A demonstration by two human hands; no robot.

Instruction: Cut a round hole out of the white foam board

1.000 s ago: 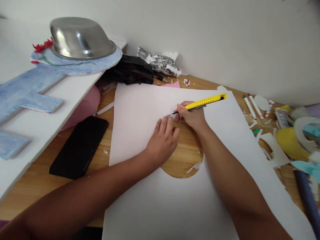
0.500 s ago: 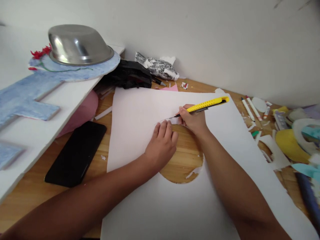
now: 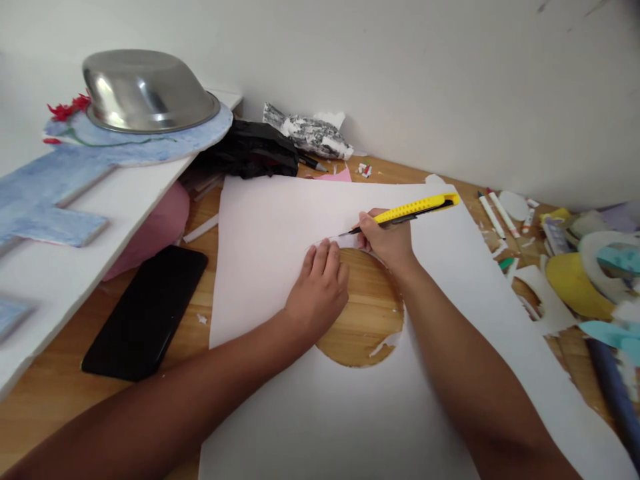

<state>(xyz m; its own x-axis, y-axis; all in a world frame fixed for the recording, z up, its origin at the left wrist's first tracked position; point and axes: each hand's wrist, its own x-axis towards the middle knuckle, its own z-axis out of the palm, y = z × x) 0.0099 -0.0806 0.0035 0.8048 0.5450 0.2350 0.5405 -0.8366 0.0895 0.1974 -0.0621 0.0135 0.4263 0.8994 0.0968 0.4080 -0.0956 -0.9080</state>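
A large white board [image 3: 265, 227] lies on the wooden table, with a round hole through its middle that bares the wood. Held in my right hand [image 3: 387, 239] is a yellow box cutter [image 3: 417, 209], tilted, its blade tip touching the board just above the hole's upper edge. My left hand [image 3: 320, 283] rests palm down, fingers stretched out together on the board near the blade. Its palm covers the left rim of the hole. A loose white scrap [image 3: 386, 343] hangs at the hole's lower right edge.
Left of the board lies a black phone [image 3: 145, 313]. An upturned steel bowl [image 3: 147, 90] sits on a blue-painted cutout [image 3: 75, 170] over a white panel. Behind are a black plastic bag [image 3: 250, 148] and markers [image 3: 493, 215]; tape rolls [image 3: 607, 263] and paper scraps lie at right.
The blade tip has shifted slightly left along the board. My left hand has slid a little left and stays flat. The whole view has moved slightly.
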